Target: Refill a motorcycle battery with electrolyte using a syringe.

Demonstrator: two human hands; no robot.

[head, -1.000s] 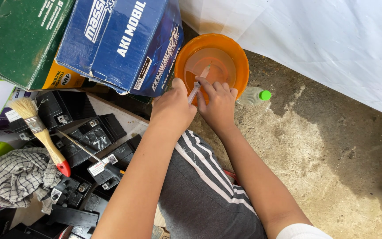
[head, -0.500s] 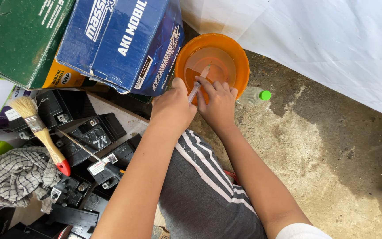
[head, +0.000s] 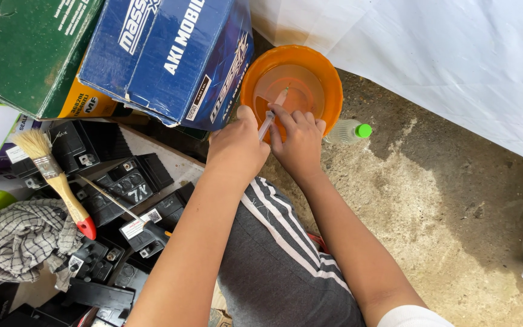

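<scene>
Left hand and right hand both closed around a thin syringe; its tip reached past the fingers over the orange bowl, just ahead.

Bright daylight, sharp focus overall. Soft shadows fall on the ground at right. White sheet nearly blown out w/ glare.

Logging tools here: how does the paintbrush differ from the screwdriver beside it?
The paintbrush has a pale wooden handle with a red tip and a wide bristle head; the screwdriver has a thin metal shaft and a dark handle. The paintbrush is thicker, the screwdriver slimmer. Both lie untouched on the black batteries.
</scene>
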